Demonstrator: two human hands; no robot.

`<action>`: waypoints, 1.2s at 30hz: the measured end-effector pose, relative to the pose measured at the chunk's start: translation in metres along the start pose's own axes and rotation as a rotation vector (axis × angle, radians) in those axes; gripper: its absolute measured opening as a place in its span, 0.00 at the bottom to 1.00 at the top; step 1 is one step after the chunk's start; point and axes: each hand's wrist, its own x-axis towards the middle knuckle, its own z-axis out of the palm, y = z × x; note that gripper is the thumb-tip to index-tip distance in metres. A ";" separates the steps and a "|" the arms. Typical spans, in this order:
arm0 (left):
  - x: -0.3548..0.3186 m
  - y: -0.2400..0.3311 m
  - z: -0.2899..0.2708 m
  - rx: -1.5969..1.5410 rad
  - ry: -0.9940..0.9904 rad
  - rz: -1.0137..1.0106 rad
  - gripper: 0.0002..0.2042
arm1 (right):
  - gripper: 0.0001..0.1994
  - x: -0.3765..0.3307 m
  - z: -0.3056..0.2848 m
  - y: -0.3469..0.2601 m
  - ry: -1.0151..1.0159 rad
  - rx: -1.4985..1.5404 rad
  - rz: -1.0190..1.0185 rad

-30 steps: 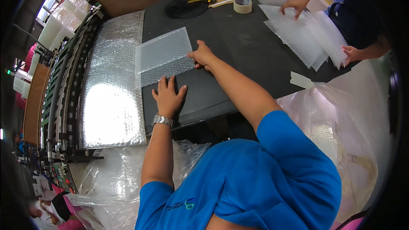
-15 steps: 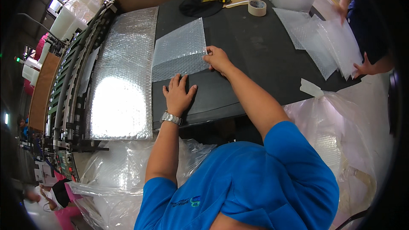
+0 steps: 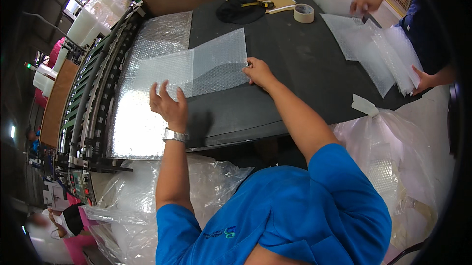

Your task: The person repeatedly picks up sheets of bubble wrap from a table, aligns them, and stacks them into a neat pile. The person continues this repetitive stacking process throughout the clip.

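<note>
A clear bubble-wrap bag (image 3: 219,63) lies on the dark tabletop, and my right hand (image 3: 259,73) pinches its right edge between thumb and fingers. Joined to or overlapping its left side is another clear bubble-wrap panel (image 3: 167,70), which reaches over the shiny bubble-wrap sheet (image 3: 135,127); I cannot tell whether the two are one piece. My left hand (image 3: 170,107), with a metal watch on the wrist, hovers at that panel's near edge. Its fingers are spread and it holds nothing.
A roller machine (image 3: 86,88) borders the table on the left. Farther back are a black cap (image 3: 238,9), tape measure (image 3: 267,4) and tape roll (image 3: 304,13). At right, a co-worker's hand (image 3: 423,79) holds bubble-wrap bags (image 3: 376,54). Plastic film (image 3: 142,191) hangs below the front edge.
My left hand has lifted from the table and moved left. A clear panel now extends leftward over the shiny sheet. The co-worker's upper hand has come off the bags.
</note>
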 end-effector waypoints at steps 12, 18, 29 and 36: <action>-0.031 0.029 0.034 0.108 -0.910 -0.066 0.29 | 0.16 0.001 -0.007 -0.005 -0.092 0.343 0.077; -0.036 0.098 0.014 -0.325 -0.929 0.102 0.25 | 0.18 -0.035 -0.006 -0.013 -0.041 0.238 -0.108; 0.000 0.047 -0.018 -1.198 -0.129 -0.669 0.38 | 0.24 -0.085 -0.069 -0.048 -0.256 0.171 -0.325; -0.024 0.050 -0.015 -1.319 -0.275 -0.598 0.24 | 0.23 -0.090 -0.072 -0.046 -0.046 0.080 -0.437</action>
